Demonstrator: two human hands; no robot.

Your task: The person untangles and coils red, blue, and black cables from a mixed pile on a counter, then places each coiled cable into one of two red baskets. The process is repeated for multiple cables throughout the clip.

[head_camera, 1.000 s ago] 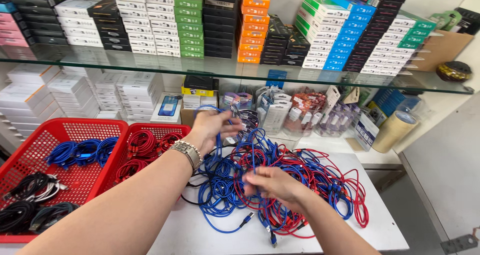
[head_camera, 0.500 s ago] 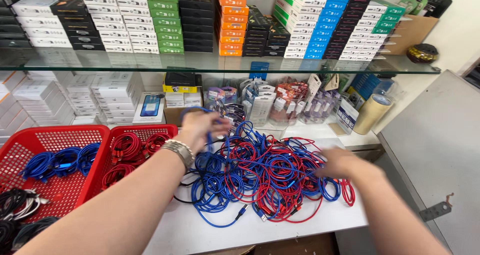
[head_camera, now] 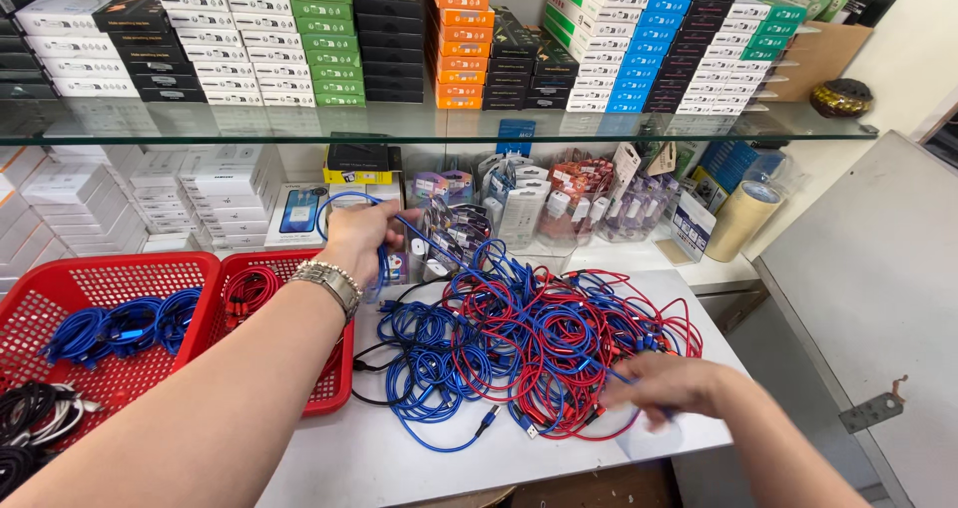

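A: What's on your far left?

B: Large red plastic mesh basket (head_camera: 60, 288): coiled blue cables (head_camera: 120, 326), black and white ones at its near corner. Smaller red mesh basket (head_camera: 334, 368) touching it, coiled red cables (head_camera: 249, 290) inside.

A: Your left hand?

B: Left hand (head_camera: 361, 237), metal watch on the wrist, raised over the smaller basket's right edge. Your fingers are clenched on a thin blue cable (head_camera: 439, 249); it loops above the hand and runs down right into the pile.

A: The pile?

B: Tangled heap of blue and red cables (head_camera: 519, 338) on the white table (head_camera: 399, 458), mid-frame.

A: Right hand?

B: Right hand (head_camera: 664, 388) low at the heap's right edge, touching strands. Blurred, so I can't tell whether your fingers grip anything.
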